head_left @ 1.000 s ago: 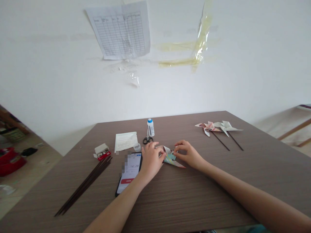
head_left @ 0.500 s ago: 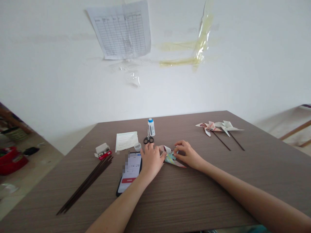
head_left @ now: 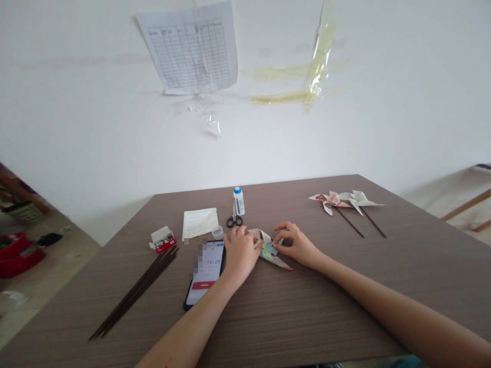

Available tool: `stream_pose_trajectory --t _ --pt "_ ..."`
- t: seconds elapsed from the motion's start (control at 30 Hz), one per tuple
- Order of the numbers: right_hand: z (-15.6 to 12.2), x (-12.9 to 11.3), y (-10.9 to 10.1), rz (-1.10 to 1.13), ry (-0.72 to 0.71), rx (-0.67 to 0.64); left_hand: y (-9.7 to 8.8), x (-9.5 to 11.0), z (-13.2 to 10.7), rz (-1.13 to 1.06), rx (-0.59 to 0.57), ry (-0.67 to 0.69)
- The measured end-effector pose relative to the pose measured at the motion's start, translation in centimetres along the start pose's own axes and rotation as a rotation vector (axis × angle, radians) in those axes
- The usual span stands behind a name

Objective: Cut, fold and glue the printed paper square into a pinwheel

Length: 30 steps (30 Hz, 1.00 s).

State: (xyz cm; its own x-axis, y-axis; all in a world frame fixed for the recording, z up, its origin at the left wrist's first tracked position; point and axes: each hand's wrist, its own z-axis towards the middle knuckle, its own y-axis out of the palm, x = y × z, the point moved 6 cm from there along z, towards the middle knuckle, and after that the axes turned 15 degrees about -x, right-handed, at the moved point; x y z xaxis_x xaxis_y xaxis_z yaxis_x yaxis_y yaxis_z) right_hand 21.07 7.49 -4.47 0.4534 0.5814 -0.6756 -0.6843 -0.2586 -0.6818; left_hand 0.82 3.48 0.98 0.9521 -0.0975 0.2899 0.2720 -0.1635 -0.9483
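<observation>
A patterned paper pinwheel point(head_left: 273, 254), partly folded, lies on the brown table point(head_left: 307, 317) between my hands. My left hand point(head_left: 240, 251) rests on its left side with the fingers pressed down on the paper. On the right, my right hand point(head_left: 294, 242) pinches a folded flap near the pinwheel's centre. Part of the paper is hidden under both hands.
A phone point(head_left: 205, 272) with a timer lies by my left wrist. Behind it are scissors point(head_left: 233, 220), a glue bottle point(head_left: 239, 201), a paper sheet point(head_left: 199, 222), a small box of pins point(head_left: 162, 239) and several dark sticks point(head_left: 134, 291). Two finished pinwheels point(head_left: 345, 202) lie at the far right.
The hands and paper have shifted only slightly; the right hand's fingers have moved a little on the flap.
</observation>
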Motion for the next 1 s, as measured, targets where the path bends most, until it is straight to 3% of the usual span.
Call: stream_pose_trajectory --t 0.43,0.8,1.0 --pt "0.1 -1.5 -0.5 0.087 -0.106 -0.037 0.3 -0.8 1.1 -0.252 0.141 0.147" --pt "-0.2 -3.1 -1.0 -0.042 -0.209 -0.025 0.4 -1.3 1.4 -0.287 0.043 0.128" --pt "-0.3 -3.6 -0.7 -0.09 -0.242 -0.062 0.9 -1.1 1.8 -0.343 -0.035 0.242"
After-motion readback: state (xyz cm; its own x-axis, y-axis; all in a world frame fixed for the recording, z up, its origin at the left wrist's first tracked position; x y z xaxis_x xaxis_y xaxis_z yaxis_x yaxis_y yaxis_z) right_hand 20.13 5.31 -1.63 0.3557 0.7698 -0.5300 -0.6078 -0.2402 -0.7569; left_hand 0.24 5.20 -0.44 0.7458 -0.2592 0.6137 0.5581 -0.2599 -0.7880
